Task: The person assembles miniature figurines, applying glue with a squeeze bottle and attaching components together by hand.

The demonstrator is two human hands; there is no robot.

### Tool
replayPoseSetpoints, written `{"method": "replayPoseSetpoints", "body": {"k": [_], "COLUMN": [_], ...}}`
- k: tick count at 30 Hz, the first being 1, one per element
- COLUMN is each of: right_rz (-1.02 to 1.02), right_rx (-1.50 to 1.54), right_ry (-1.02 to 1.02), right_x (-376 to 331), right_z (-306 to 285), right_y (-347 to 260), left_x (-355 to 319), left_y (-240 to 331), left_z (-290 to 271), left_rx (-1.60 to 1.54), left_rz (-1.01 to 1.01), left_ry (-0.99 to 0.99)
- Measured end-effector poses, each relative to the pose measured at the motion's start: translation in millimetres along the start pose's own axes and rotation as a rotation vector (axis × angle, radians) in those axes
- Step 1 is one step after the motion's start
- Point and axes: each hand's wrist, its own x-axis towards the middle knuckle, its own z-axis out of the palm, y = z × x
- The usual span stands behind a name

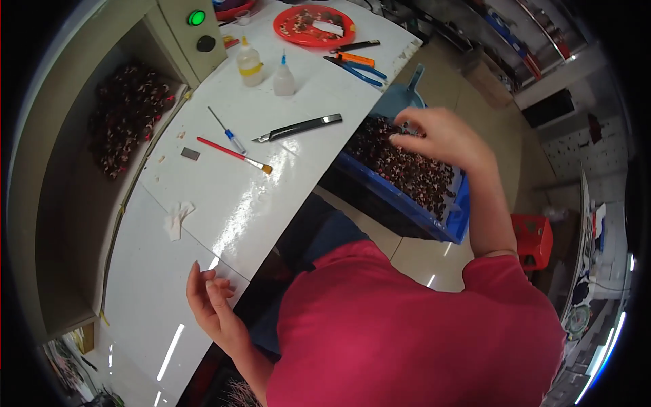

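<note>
A long, glossy white surface (152, 261) curved across the left and top of the view. Beside it stood a blue rectangular bin (399, 195) holding many small dark-brown pieces (417, 173). The bare right hand (444, 139) was over them, thumb and forefinger parted. The bare left hand (218, 315) had loosely curled, slightly spread fingers, near a crumpled white tissue (178, 218).

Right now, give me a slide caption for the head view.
Right hand over a blue bin of small dark pieces, left hand loosely curled at a white worktable.
</note>
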Motion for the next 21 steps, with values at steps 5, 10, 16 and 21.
{"method": "replayPoseSetpoints", "body": {"k": [5, 10, 16, 21], "right_rz": [-0.159, -0.503, -0.954, -1.009], "right_rx": [0.151, 0.522, 0.674, 0.865], "right_ry": [0.176, -0.114, -0.32, -0.402], "right_x": [3.2, 17.2, 29.5, 32.7], "right_z": [4.5, 47.2, 108.4, 138.4], "right_y": [-17.6, -108.6, -191.4, -222.0], "left_x": [-23.2, -45.8, -25.0, -23.8], "left_y": [42.9, 139.3, 178.0, 183.6], "left_z": [-16.4, -17.9, -38.4, -39.3], "left_rx": [-0.02, -0.363, -0.506, -0.256], "left_rz": [0.235, 0.777, 0.885, 0.795], "left_ry": [-0.15, -0.003, -0.104, 0.057]}}
